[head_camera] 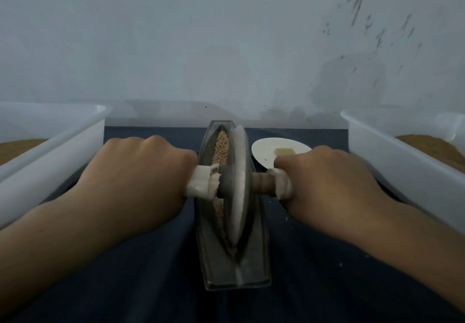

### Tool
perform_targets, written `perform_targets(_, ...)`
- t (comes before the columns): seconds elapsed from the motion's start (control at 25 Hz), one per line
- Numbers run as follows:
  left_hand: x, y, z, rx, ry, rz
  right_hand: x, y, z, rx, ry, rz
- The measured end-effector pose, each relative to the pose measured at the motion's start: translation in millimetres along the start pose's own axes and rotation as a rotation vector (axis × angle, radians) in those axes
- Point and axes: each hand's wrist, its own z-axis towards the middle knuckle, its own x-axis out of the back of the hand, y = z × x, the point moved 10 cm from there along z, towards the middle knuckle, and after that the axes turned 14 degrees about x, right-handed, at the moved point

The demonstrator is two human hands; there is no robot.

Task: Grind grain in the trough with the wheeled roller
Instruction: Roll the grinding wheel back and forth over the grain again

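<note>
left hand [141,174] and right hand [324,184] curl round roller [239,196] handles; between them, wheel in trough [236,269], grain [222,146] beyond.

Trough [214,259]: dull grey metal, matt, scuffed. Wheel [239,184]: grey metal, rim worn pale. Handle [261,184]: brown wood, grips wrapped in frayed white cloth [201,180]. Grain [222,146]: coarse tan granules. Tub at 9 o'clock [63,146], tub at 3 o'clock [377,146]: white plastic, smooth, faint sheen. Tabletop [151,285]: dark blue cloth cover, matt. Plate [264,151] at 2 o'clock: white, smooth, material unclear. Wall [226,45]: pale paint, matt, scratched.
</note>
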Motion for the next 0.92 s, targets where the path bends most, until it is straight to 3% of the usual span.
perform_targets(0.16,-71,-10,46,0.212,-0.267,0.118,-67,25,51,-0.175,-0.205,-0.032)
perform_targets(0.28,-82,-10,87,0.236,-0.300,0.140,-100,46,73,-0.314,-0.294,0.138)
perform_targets(0.36,-67,-5,76,0.189,-0.265,0.136,-89,37,54,-0.268,-0.299,0.120)
perform_targets(0.56,-6,-3,-16,0.085,-0.062,0.009,9,-4,9,0.044,0.022,-0.086)
perform_targets(0.64,-10,-9,-19,0.101,-0.086,-0.036,9,-7,13,0.082,-0.022,-0.088)
perform_targets(0.72,-35,-9,-10,0.150,-0.217,0.037,-25,2,26,-0.004,-0.185,-0.096)
perform_targets(0.92,-76,-8,81,0.227,-0.286,0.137,-103,43,67,-0.275,-0.340,0.171)
